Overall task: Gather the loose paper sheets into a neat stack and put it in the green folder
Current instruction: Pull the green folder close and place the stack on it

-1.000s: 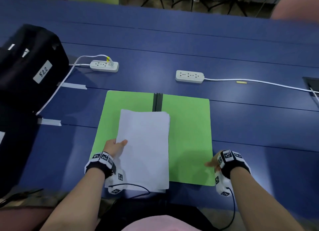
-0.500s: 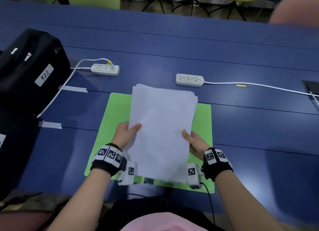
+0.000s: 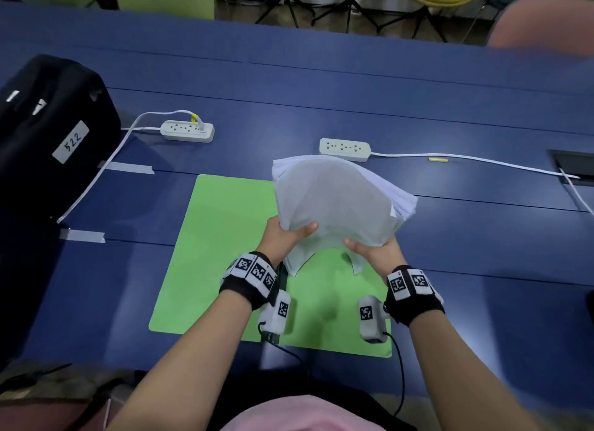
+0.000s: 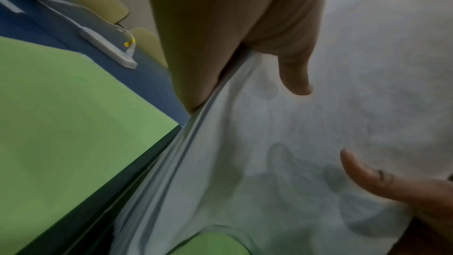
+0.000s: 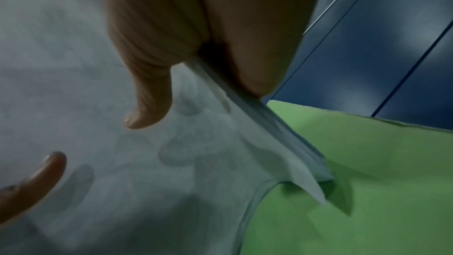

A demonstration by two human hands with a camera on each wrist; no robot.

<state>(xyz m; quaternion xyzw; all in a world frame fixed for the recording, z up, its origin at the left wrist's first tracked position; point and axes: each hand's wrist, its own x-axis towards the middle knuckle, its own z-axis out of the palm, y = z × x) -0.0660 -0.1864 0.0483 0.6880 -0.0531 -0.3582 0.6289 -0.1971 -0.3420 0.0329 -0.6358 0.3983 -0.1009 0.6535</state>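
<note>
A stack of white paper sheets (image 3: 334, 202) is held up off the open green folder (image 3: 225, 237), bowed and leaning to the right, its far edges fanned. My left hand (image 3: 286, 234) grips its lower left edge, thumb on the near face. My right hand (image 3: 373, 249) grips the lower right edge the same way. In the left wrist view the paper stack (image 4: 318, 143) fills the right, with the green folder (image 4: 61, 123) and its dark spine below. The right wrist view shows the paper stack (image 5: 73, 104) pinched over the green folder (image 5: 367, 181).
A black bag (image 3: 48, 131) with a white label sits at the left. Two white power strips (image 3: 188, 130) (image 3: 345, 149) with cables lie beyond the folder on the blue table (image 3: 482, 237). Tape strips (image 3: 82, 236) mark the left side. Chairs stand past the far edge.
The stack was lying on the folder under my left hand; both hands took hold of it, lifted it upright, then moved it right and bent it.
</note>
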